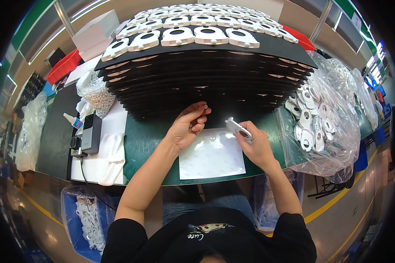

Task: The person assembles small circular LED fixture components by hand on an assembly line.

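Observation:
My left hand (188,126) is raised over the bench with thumb and forefinger pinched on a small whitish piece (206,106), too small to name surely. To its right, my right hand (255,145) grips a white plastic ring-shaped part (238,129) with a round hole and a small knob at its upper end. The two hands are apart. Below them a white sheet (211,160) lies on the green bench top (156,151). Beyond, a tall stack of black trays (202,79) carries rows of similar white parts (211,36) on top.
On the right, a clear plastic bag (333,151) holds many loose white parts (309,111). At left are a bag of small beige pieces (99,97), a glue bottle (73,120), a black device (91,133) with a cable, and a white cloth (113,158). Blue bins (72,225) stand below.

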{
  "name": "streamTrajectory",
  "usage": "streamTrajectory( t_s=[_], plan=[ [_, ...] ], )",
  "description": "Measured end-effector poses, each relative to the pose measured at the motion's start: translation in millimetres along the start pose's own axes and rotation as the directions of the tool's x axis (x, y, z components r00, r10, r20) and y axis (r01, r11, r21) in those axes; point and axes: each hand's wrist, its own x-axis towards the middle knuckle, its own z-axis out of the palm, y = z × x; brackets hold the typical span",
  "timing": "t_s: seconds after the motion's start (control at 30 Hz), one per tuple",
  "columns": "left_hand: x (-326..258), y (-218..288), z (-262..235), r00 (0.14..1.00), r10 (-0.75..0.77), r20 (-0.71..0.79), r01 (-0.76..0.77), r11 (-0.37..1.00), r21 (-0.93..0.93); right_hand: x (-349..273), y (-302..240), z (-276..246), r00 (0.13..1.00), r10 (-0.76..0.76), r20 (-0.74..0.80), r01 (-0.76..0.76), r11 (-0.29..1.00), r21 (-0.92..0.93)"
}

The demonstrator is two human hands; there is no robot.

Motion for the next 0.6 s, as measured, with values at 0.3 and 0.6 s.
streamTrajectory(
  t_s=[0.3,0.6],
  plan=[
    [-1,0,5,0.997,0.018,-0.072,-0.015,0.999,0.039,4,18,21,0.976,0.131,0.176,-0.198,0.872,0.448],
    [2,-1,-2,0.996,0.031,-0.084,-0.029,0.999,0.024,1,12,29,0.989,-0.031,0.145,0.031,1.0,0.005]
  ],
)
